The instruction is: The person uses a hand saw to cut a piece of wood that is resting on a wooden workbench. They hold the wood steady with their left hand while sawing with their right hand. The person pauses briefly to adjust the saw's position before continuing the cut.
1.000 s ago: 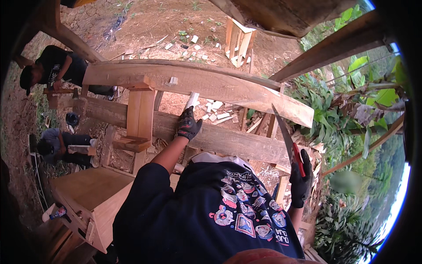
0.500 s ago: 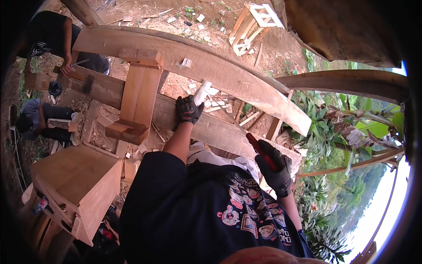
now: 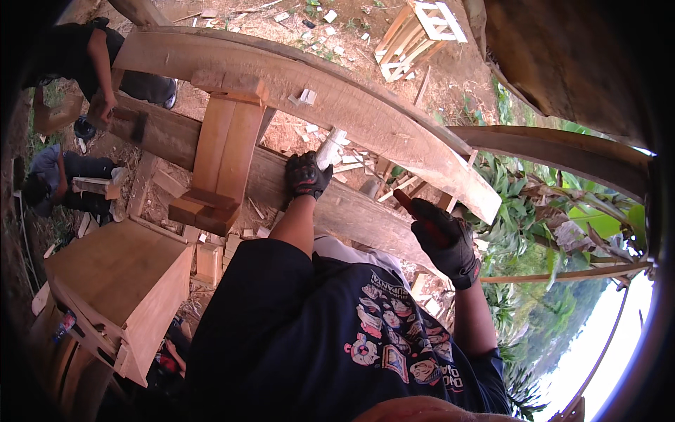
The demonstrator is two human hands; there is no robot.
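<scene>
My left hand, in a black glove, is closed around a pale, roughly cut piece of wood over the nearer plank. The wood's far end sticks out toward the thick far plank. On the right, my right hand, also gloved in black, is raised above the plank's right end. Its fingers are wrapped round a reddish, handle-like object. The rest of this object is hidden or too blurred to name.
A brown wooden stand crosses both planks at left. A large wooden box stands at lower left. Two people are at far left. A slatted frame stands on the chip-strewn ground; plants grow at right.
My right hand has risen slightly and turned, its forearm now more upright. My left hand still grips the wood, which has shifted slightly. The person at upper left has moved an arm.
</scene>
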